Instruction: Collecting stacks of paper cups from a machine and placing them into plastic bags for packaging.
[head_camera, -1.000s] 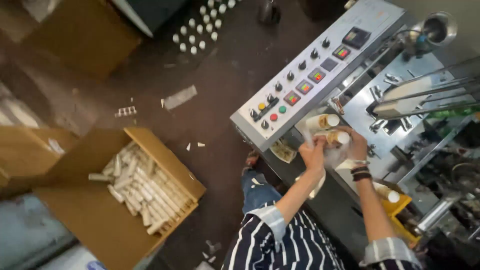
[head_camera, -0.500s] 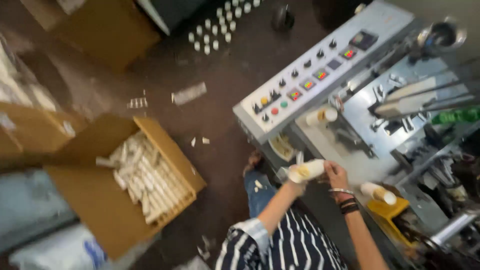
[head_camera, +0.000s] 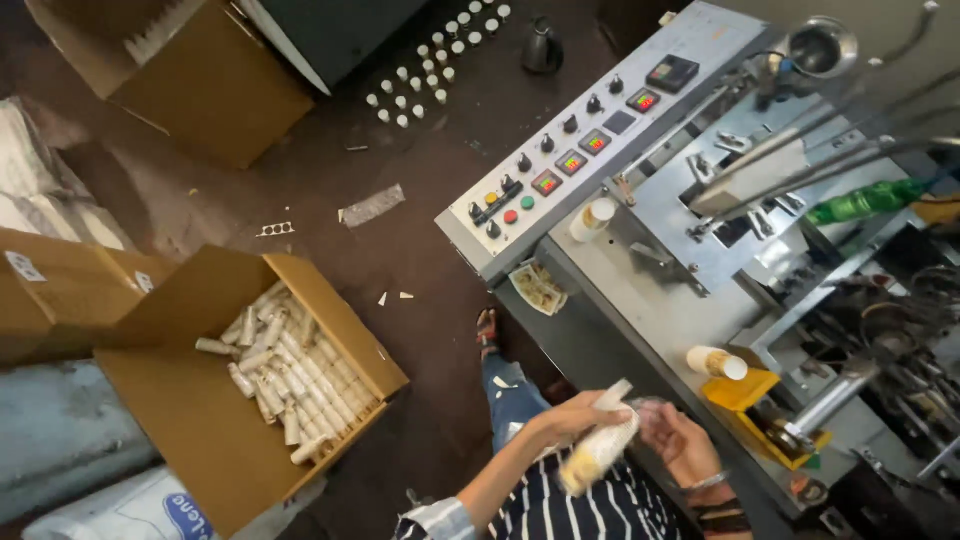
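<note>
Left hand (head_camera: 570, 418) gripping wrapped cup stack (head_camera: 600, 452) over lap, right hand (head_camera: 680, 445) cupping near end. Carton (head_camera: 230, 400) lying open on floor, part-filled with stacks; more cups (head_camera: 715, 362) waiting on machine surface (head_camera: 670, 310).

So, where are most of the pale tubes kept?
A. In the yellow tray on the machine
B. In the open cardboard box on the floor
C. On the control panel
B: the open cardboard box on the floor holds the heap of pale tubes.
</note>
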